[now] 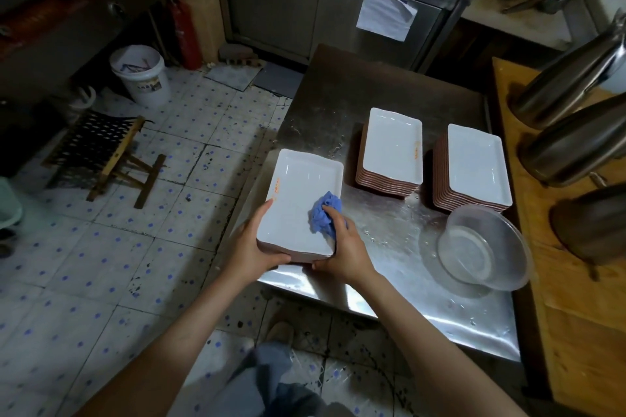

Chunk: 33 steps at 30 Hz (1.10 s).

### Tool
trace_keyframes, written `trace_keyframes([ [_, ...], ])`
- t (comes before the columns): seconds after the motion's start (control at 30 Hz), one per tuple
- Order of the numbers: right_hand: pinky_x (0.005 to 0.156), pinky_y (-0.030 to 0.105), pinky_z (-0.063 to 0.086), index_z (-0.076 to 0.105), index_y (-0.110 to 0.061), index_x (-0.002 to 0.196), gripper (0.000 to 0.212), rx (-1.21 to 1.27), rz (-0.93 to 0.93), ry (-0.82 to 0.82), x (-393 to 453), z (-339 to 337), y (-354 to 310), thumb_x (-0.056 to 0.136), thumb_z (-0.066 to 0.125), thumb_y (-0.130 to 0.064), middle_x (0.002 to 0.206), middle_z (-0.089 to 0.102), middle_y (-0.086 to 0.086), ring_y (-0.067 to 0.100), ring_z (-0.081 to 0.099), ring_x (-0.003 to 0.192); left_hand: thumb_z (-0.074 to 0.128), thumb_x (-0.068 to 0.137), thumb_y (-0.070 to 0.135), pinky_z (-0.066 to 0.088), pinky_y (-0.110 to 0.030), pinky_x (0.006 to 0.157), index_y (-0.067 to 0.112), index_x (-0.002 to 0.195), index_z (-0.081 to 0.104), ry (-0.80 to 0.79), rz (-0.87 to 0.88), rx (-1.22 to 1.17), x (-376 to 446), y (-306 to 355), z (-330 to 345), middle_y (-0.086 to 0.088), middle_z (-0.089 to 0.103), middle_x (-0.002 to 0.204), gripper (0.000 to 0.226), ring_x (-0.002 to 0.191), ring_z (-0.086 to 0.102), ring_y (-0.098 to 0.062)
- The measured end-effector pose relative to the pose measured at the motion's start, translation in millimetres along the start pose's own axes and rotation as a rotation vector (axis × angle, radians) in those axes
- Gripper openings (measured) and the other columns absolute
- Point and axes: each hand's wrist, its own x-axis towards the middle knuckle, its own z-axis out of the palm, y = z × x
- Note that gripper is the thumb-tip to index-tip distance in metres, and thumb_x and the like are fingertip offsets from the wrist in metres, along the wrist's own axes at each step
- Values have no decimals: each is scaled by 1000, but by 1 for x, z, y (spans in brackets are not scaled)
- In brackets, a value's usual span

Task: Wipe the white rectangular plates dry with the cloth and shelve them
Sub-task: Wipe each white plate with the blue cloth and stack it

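A short stack of white rectangular plates (298,193) sits at the steel table's left front corner. My left hand (252,240) grips its near left corner. Balled in my right hand (342,247) is a blue cloth (323,215), which rests on the top plate near its right edge; the thumb hooks under the stack's near edge. Two taller stacks of white plates with brown undersides stand further back: one in the middle (393,145) and one to the right (477,162).
A clear plastic bowl (484,247) lies tilted on the wet steel table (338,101) at the front right. Steel jugs (569,85) stand on a wooden counter (582,332) to the right. On the tiled floor to the left are a folding stool (101,156) and a white bucket (140,74).
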Motion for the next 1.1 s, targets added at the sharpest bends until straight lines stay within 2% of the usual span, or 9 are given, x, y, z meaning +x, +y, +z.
trace_keyframes([
  [0.13, 96, 31, 40, 19, -30, 146, 112, 14, 6, 9, 14, -6, 2, 59, 89, -24, 142, 34, 13, 32, 46, 119, 91, 55, 20, 49, -45, 97, 56, 139, 25, -10, 6, 0, 16, 0, 1, 5, 45, 139, 113, 125, 45, -17],
  [0.5, 93, 33, 40, 20, -25, 147, 111, 15, 23, 49, 68, -24, 7, 60, 88, -16, 141, 34, 16, 35, 46, 119, 91, 54, 8, 45, -44, 102, 51, 138, 31, -39, 37, -86, 78, 12, 4, 5, 45, 139, 111, 126, 43, -16],
  [0.63, 93, 24, 35, 19, -25, 148, 112, 53, 45, 59, 94, -30, 13, 60, 87, -13, 143, 31, 14, 31, 42, 124, 90, 54, 7, 46, -46, 101, 51, 138, 31, -63, 41, -116, 107, 16, 6, 4, 44, 140, 111, 127, 43, -18],
  [0.73, 92, 25, 36, 19, -26, 148, 111, 69, 61, 86, 110, -35, 15, 61, 87, -12, 142, 33, 14, 29, 42, 123, 90, 55, 7, 47, -47, 100, 51, 138, 32, -69, 45, -129, 128, 19, 8, 4, 44, 140, 111, 127, 44, -18],
  [0.87, 90, 26, 39, 22, -24, 148, 110, 62, 69, 141, 129, -36, 18, 59, 86, -8, 141, 38, 13, 29, 44, 122, 91, 54, 7, 47, -41, 100, 45, 139, 33, -54, 86, -94, 150, 22, 9, 6, 46, 138, 110, 124, 45, -16],
  [0.97, 87, 23, 38, 26, -23, 146, 105, 60, 72, 199, 141, -33, 19, 60, 83, -3, 140, 40, 12, 29, 47, 119, 91, 54, 5, 44, -33, 100, 37, 142, 34, -54, 110, -86, 166, 27, 8, 10, 45, 136, 109, 123, 43, -13],
  [1.07, 85, 29, 47, 28, -24, 144, 99, 87, 84, 227, 152, -32, 16, 63, 79, 2, 137, 41, 11, 29, 50, 113, 89, 56, 2, 40, -10, 91, 28, 144, 33, -70, 120, -87, 180, 32, 7, 8, 43, 136, 108, 123, 41, -10],
  [1.1, 85, 33, 50, 29, -26, 143, 99, 102, 85, 233, 156, -33, 16, 63, 78, 3, 135, 42, 10, 29, 50, 112, 89, 56, 2, 38, -7, 87, 27, 145, 32, -71, 118, -88, 184, 34, 7, 7, 43, 136, 108, 123, 41, -10],
])
